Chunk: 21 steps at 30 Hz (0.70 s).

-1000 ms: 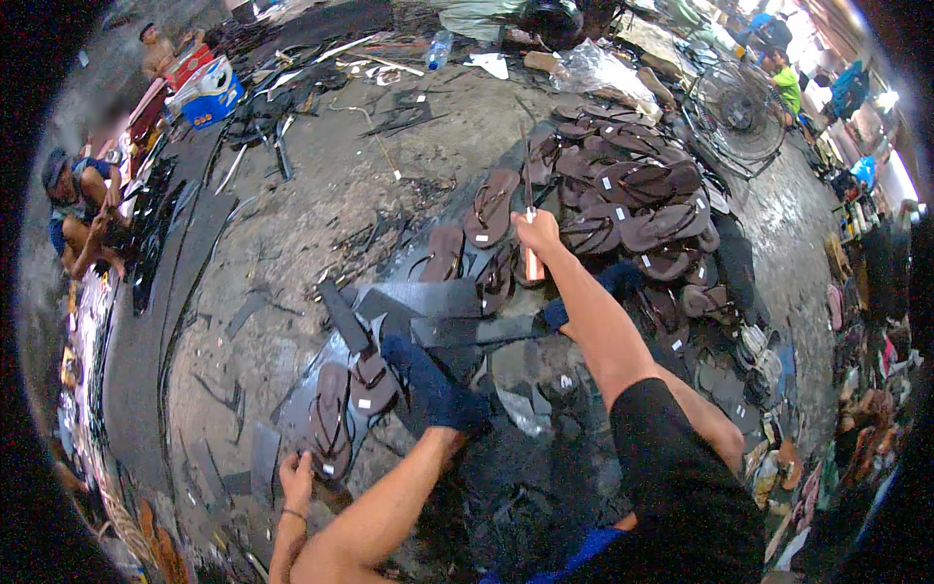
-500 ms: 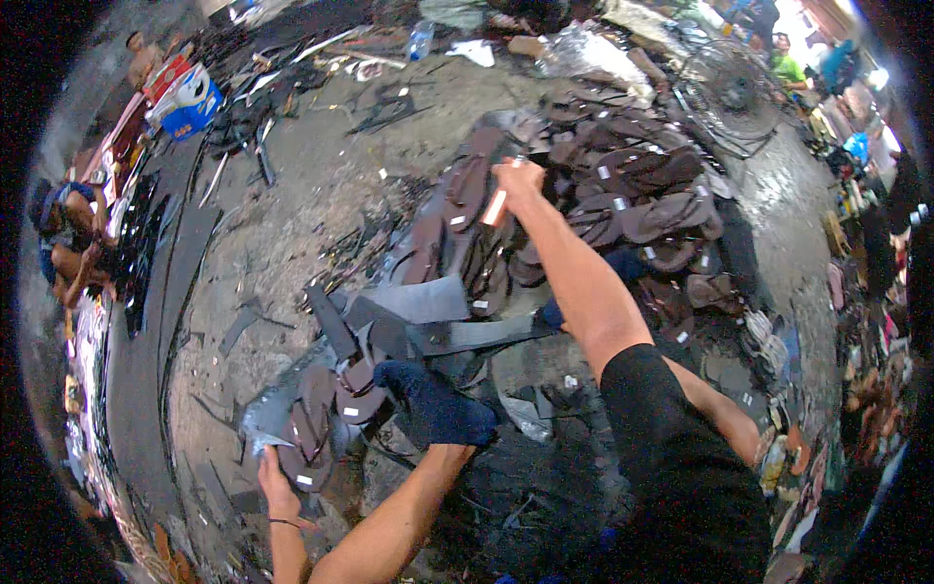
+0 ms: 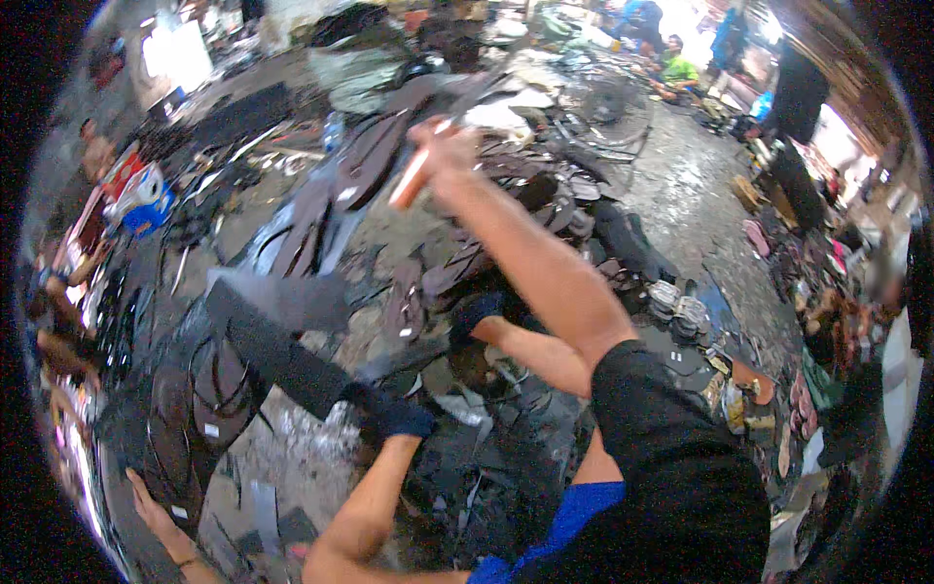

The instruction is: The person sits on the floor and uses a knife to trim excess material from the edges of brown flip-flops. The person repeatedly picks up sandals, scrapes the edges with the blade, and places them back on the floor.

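A long bluish-grey sheet (image 3: 275, 241) rises off the floor between my hands, carrying several dark brown thong sandals (image 3: 375, 156). At its far end my right hand (image 3: 446, 156) is closed around a tool with an orange-brown handle (image 3: 410, 181); its tip is not clear. Whether that hand also pinches the sheet is hidden. My left hand (image 3: 156, 514), with a thin band at the wrist, grips the near left end beside a sandal (image 3: 170, 428); most of its fingers are under the load. A dark strip (image 3: 282, 350) slants across the middle of the sheet.
My feet in dark blue socks (image 3: 394, 409) stand among dark scraps. A pile of sandals (image 3: 545, 209) lies beyond my right forearm. A standing fan (image 3: 605, 102) is farther back. Other people sit at the left edge and far right. A blue-and-red box (image 3: 146, 200) stands left.
Both hands have moved left and apart, lifting the sheet with its sandals off the floor. My view has tilted up, showing more of the room.
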### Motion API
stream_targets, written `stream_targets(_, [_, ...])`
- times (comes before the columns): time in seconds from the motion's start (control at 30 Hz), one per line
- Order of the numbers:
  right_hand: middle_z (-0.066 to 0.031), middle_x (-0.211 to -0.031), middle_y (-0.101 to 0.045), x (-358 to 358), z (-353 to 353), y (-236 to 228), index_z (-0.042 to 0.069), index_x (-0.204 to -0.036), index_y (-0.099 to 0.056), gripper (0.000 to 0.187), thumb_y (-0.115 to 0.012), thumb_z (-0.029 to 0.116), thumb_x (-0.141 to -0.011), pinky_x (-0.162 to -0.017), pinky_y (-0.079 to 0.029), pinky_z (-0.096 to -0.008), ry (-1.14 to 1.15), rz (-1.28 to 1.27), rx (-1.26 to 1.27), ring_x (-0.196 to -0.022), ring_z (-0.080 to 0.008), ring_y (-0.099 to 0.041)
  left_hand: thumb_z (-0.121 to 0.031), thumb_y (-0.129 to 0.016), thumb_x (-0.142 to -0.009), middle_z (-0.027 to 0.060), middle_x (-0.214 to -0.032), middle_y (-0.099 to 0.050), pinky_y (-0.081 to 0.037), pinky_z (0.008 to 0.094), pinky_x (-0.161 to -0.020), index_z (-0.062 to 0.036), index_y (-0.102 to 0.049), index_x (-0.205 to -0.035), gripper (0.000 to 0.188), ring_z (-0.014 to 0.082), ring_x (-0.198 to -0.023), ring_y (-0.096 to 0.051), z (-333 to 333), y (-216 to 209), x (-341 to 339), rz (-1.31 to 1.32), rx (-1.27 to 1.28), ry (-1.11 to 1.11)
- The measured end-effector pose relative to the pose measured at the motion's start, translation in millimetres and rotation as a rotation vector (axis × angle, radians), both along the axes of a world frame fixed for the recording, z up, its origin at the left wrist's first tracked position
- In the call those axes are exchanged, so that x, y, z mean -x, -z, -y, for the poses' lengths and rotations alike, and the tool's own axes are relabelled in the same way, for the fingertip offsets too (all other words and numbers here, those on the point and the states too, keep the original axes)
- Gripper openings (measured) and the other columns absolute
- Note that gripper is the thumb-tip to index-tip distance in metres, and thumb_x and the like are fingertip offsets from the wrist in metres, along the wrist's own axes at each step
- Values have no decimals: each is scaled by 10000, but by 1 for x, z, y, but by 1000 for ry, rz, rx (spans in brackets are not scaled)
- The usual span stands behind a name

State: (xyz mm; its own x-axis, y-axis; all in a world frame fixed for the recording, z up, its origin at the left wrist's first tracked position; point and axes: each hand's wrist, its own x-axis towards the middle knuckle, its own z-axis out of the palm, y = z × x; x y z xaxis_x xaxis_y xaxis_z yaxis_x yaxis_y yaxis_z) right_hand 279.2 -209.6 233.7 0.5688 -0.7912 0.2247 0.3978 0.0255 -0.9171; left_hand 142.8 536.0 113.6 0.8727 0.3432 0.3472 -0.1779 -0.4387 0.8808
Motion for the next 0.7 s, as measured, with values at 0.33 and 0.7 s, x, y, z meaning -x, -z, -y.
stream_targets(0.33, [-55, -834, -587, 147, 47, 70, 28, -925, -568, 256, -679, -36, -704, -683, -496, -371, -94, -239, -150, -742, -206, -577, -365, -418, -1003, 147, -1331, -500, -320, 322, -1047, 67, -476, -1316, 537, 216, -1200, -474, 49, -137, 124, -273, -355, -50])
stream_targets(0.7, [-23, -769, -571, 207, 36, 24, 42, -858, -581, 205, -710, 8, -702, -613, -464, -284, -169, -80, 75, -686, -126, -552, -376, -403, -986, 266, -1203, -570, -360, 398, -1042, 73, -534, -1248, 536, 359, -1167, -512, 140, -210, 246, -440, -633, -159])
